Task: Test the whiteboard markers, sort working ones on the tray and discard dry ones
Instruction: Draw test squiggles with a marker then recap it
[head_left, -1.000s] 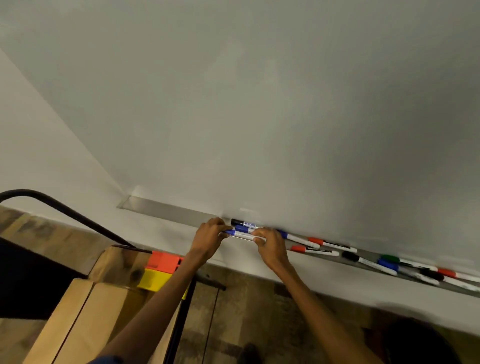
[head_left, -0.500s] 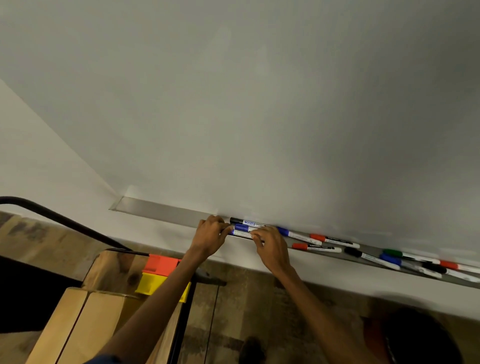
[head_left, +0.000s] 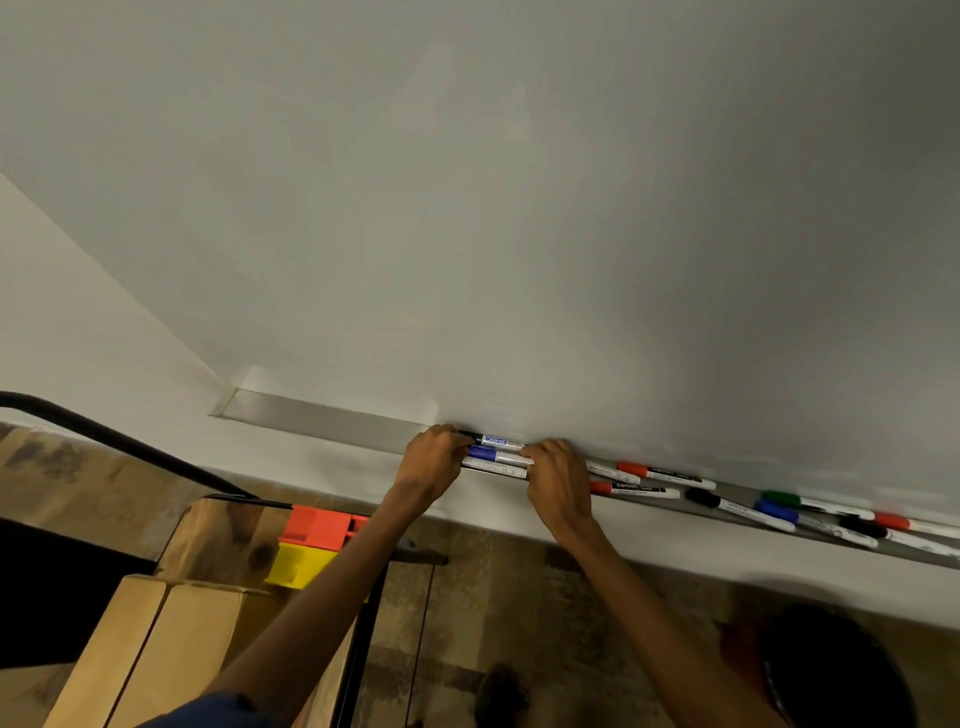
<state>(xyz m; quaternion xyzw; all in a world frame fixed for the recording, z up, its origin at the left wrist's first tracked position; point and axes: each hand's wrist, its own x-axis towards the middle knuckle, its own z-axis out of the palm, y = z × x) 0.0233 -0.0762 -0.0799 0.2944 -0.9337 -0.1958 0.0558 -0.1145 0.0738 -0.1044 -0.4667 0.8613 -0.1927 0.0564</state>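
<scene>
With white-barrelled markers (head_left: 496, 453) pinched endwise between the curled left hand (head_left: 434, 460) and right hand (head_left: 558, 478) on the grey metal tray (head_left: 322, 423), one could be squeezed out and dropped.

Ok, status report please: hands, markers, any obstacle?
Left hand and right hand hold three markers on tray. Other markers loose at right. Nothing in the way.

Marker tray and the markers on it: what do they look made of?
The tray looks like metal, probably aluminium: a flat grey strip with a dull, brushed-looking sheen and no paint visible. The markers look like smooth plastic: glossy white barrels with printed labels and solid-coloured caps.
</scene>
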